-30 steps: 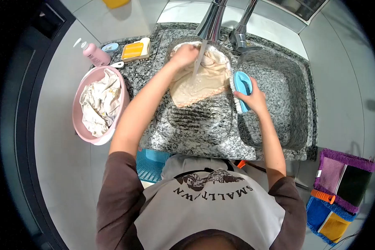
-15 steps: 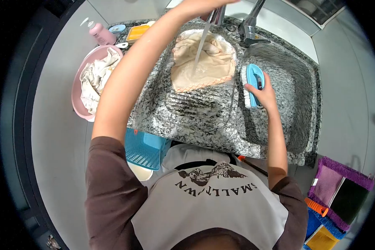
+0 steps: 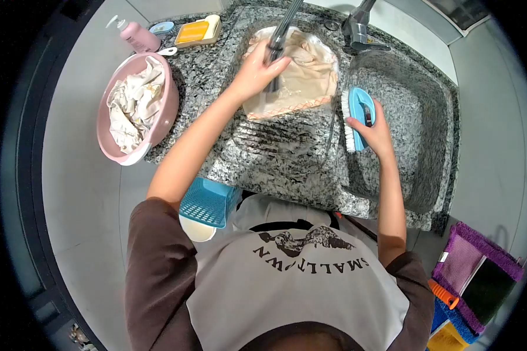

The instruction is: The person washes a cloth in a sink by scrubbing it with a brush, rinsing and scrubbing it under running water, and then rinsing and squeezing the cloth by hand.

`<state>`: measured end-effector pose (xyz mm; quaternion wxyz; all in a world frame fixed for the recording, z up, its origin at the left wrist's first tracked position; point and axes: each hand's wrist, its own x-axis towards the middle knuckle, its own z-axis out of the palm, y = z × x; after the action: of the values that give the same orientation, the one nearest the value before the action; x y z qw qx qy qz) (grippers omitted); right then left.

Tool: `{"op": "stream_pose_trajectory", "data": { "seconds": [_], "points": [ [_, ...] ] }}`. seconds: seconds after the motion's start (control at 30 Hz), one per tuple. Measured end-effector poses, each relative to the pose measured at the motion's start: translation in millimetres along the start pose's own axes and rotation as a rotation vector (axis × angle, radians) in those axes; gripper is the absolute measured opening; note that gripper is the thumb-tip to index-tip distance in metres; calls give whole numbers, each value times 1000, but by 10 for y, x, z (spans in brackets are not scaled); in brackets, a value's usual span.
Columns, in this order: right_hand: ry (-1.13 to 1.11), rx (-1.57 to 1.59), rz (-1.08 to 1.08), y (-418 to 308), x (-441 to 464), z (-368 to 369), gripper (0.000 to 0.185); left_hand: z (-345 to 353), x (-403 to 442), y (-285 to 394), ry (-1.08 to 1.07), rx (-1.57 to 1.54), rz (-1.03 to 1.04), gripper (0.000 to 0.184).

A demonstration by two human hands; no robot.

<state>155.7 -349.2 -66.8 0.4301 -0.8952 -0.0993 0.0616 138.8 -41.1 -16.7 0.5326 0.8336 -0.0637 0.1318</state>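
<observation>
My left hand (image 3: 256,75) is wrapped round the lower end of the chrome tap spout (image 3: 282,34), above the left basin. Beneath it a wet beige cloth (image 3: 304,79) with an orange-stitched edge lies spread and partly bunched in that basin, above the ridged stone. The fingers behind the spout are partly hidden. My right hand (image 3: 377,131) holds a blue scrubbing brush (image 3: 360,111) by its handle over the left side of the right basin, its white bristles facing left, apart from the cloth.
On the left are a pink basin (image 3: 171,111) with white cloths, a pink pump bottle (image 3: 139,36) and a yellow soap bar (image 3: 192,31) in a dish. A second tap (image 3: 357,29) stands behind the right basin (image 3: 413,128). Below the counter hangs a blue basket (image 3: 205,205).
My left hand rose from the cloth to the tap, and the spout now sits lower with the hand round it. The brush moved slightly right with my right hand. The view shifted.
</observation>
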Motion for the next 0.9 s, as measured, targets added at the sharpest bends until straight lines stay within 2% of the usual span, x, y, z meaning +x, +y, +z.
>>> {"op": "stream_pose_trajectory", "data": {
  "seconds": [0.13,0.17,0.23,0.27,0.37,0.57,0.63,0.67,0.77,0.9],
  "points": [
    [32,30,-43,9,-67,50,80,-45,-602,-313,-77,-140,-170,25],
    [25,40,-33,-27,-79,62,78,-63,-761,-273,-115,-190,-280,23],
    [34,51,-46,-44,-86,101,77,-75,-989,-325,-126,-91,-307,21],
    [35,43,-43,-42,-83,121,77,-54,-1066,-412,-130,-206,-342,22],
    [20,38,-29,-11,-66,158,78,-49,-1143,-357,-188,-234,-387,23],
    [55,85,-33,10,-145,107,80,120,-1118,-368,-254,-272,-348,23],
    [90,69,-20,23,-179,61,81,178,-1076,-234,-294,-273,-410,21],
    [94,80,-16,36,-199,32,81,287,-1098,-285,-228,-371,-363,21],
    [111,108,0,106,-259,-37,81,412,-1083,-331,-321,-399,-370,18],
    [111,143,81,147,-341,-126,79,567,-1067,-287,-307,-471,-314,17]
  ]
}}
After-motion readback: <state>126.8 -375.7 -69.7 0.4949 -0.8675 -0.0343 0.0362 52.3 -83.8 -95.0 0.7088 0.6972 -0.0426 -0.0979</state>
